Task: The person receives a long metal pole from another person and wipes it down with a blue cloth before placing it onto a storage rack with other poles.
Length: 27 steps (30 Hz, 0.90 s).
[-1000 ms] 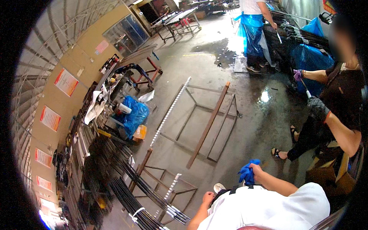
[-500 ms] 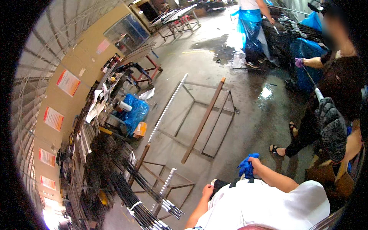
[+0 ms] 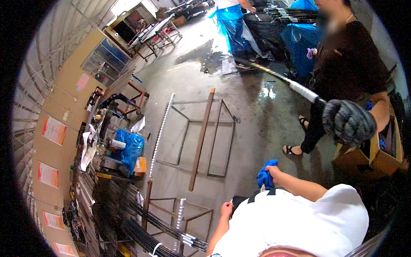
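Observation:
My right hand (image 3: 274, 172) is closed around a bunched blue glove (image 3: 266, 176), held in front of my white shirt. Lower and to the left, my left hand (image 3: 227, 209) has its fingers curled in beside something black (image 3: 239, 204) at my waist. Whatever that hand may hold is hidden. On the right stands a co-worker in a dark shirt (image 3: 351, 64). Their dark grey knitted glove (image 3: 349, 122) grips a long pole with a white section (image 3: 303, 91).
Metal frame stands (image 3: 208, 174) rise ahead, one with a brown bar (image 3: 201, 141) across it. Bundled black rods (image 3: 145, 237) lie at lower left. Blue plastic (image 3: 130, 147) and an orange box (image 3: 140, 165) sit beyond. An open carton (image 3: 364, 160) is at right. Another person (image 3: 233, 25) works far off.
My view has shifted, so the frames and the co-worker appear further left. The co-worker's pole has swung out toward the left. My right hand still holds the blue glove.

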{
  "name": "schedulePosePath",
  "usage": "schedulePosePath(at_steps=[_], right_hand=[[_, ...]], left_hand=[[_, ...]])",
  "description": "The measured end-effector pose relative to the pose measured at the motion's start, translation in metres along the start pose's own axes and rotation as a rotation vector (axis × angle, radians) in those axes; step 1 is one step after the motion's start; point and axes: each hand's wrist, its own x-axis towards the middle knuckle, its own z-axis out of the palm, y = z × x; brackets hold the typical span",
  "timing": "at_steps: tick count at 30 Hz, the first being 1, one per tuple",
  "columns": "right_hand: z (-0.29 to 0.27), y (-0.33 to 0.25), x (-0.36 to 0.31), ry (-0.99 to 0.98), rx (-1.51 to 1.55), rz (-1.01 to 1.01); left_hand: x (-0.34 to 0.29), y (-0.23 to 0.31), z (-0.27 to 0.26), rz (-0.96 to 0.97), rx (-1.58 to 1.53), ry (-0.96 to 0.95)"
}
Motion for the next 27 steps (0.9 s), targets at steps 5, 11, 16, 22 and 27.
schedulePosePath(at_steps=[5, 11, 16, 22, 27], right_hand=[[-0.014, 0.006, 0.005, -0.064, -0.014, -0.009], [0.003, 0.006, -0.039, -0.031, 0.050, -0.035], [0.008, 0.006, -0.071, -0.044, 0.156, -0.059], [-0.014, 0.011, -0.064, -0.115, 0.271, -0.009], [0.027, -0.038, -0.088, -0.199, 0.163, -0.111]], left_hand=[[0.021, 0.081, 0.014, 0.171, -0.400, -0.345], [-0.067, 0.379, 0.037, 0.652, -1.008, -0.966], [-0.101, 0.487, 0.042, 0.469, -1.640, -0.968], [-0.098, 0.477, 0.000, 0.663, -1.781, -0.826], [-0.075, 0.422, -0.093, 0.648, -1.559, -0.382]])
